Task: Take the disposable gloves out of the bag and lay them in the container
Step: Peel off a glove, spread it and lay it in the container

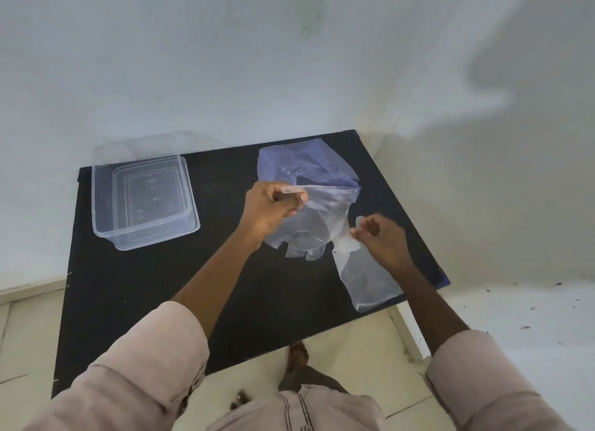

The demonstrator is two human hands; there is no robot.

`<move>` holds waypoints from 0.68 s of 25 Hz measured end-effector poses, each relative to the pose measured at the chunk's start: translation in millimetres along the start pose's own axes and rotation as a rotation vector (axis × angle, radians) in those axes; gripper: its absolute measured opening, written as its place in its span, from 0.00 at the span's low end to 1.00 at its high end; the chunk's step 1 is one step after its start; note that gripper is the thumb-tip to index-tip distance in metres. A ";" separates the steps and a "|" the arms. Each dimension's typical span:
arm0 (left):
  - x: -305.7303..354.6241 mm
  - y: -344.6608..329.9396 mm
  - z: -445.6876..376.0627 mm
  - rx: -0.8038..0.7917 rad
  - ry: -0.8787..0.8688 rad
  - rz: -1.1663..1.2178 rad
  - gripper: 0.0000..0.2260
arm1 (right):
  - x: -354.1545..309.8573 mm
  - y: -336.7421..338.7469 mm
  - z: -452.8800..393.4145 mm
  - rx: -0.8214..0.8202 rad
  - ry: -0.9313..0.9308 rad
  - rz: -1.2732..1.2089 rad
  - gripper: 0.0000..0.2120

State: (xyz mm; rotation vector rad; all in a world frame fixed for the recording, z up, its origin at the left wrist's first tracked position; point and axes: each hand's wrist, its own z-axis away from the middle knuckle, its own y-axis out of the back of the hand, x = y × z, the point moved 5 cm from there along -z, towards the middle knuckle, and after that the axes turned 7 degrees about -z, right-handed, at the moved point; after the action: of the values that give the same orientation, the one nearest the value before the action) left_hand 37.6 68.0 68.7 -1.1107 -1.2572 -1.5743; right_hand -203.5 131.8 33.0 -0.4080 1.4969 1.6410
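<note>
The black table point(135, 302) fills the space under both your arms, set against the pale wall point(225, 60). Well off to the left of your left hand point(269, 213), near the table's far corner, the clear container point(106, 218) stands open, its lid point(128, 147) propped behind it. Just beyond your left hand the bluish bag point(309, 166) lies crumpled, its near edge lifted. That hand is closed, thumb and fingers pinching a thin clear sheet at the bag's mouth; whether the sheet is bag or glove you cannot tell. Below its knuckles a disposable glove point(301, 237) hangs out, finger tips pointing toward you. Your right hand point(381, 237) is curled shut, fingertips point(355, 234) pinching a second glove point(367, 279) that trails from it to the table's near edge.
</note>
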 end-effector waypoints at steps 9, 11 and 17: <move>1.9 -8.5 -37.8 0.112 0.060 -0.094 0.08 | 68.5 -72.8 -46.2 -0.152 -0.228 0.347 0.25; 3.8 -6.7 -44.4 0.138 0.065 -0.099 0.09 | 70.2 -80.1 -47.1 -0.207 -0.174 0.360 0.12; -4.3 21.6 -47.7 0.265 0.109 -0.102 0.07 | 26.3 -136.2 -18.3 -0.423 0.075 0.322 0.07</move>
State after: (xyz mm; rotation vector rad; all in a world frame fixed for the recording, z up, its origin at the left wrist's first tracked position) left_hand 52.4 17.7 64.9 -0.7947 -1.4196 -1.4697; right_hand -121.1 113.2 -78.6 -0.4790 1.3121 2.2328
